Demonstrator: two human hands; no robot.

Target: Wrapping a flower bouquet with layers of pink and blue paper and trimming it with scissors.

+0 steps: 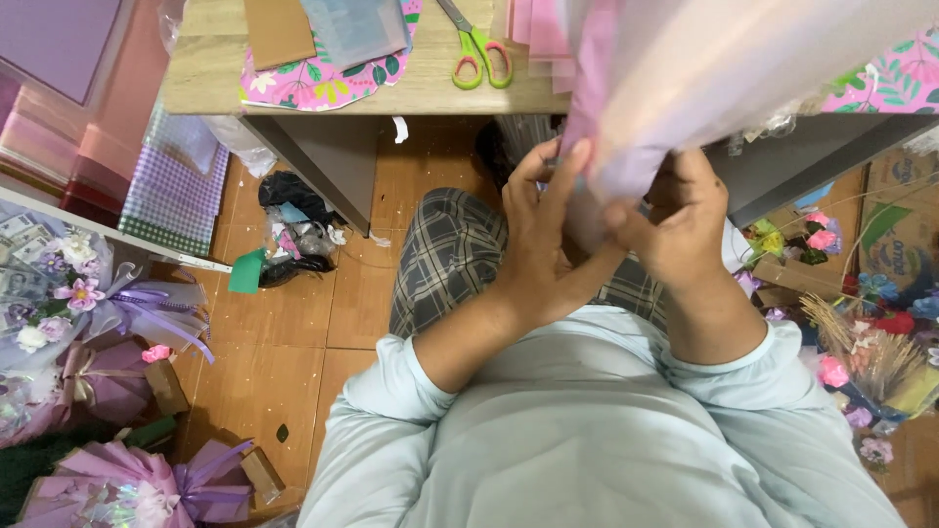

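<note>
Both my hands meet in front of my chest, above my lap. My left hand point(540, 235) and my right hand point(680, 220) grip the gathered lower end of a bundle of pink and lilac wrapping sheets point(704, 68). The sheets fan upward and to the right, blurred, and cover part of the table edge. Fingers of both hands pinch the narrow base of the bundle, the left thumb pressed against it. What lies inside the wrap is hidden.
A wooden table point(201, 83) holds green and pink scissors point(477, 49), brown card point(279, 29) and floral paper point(313, 83). Purple wrapped bouquets point(88, 323) lie on the tiled floor at left. Artificial flowers and a cardboard box point(880, 244) crowd the right.
</note>
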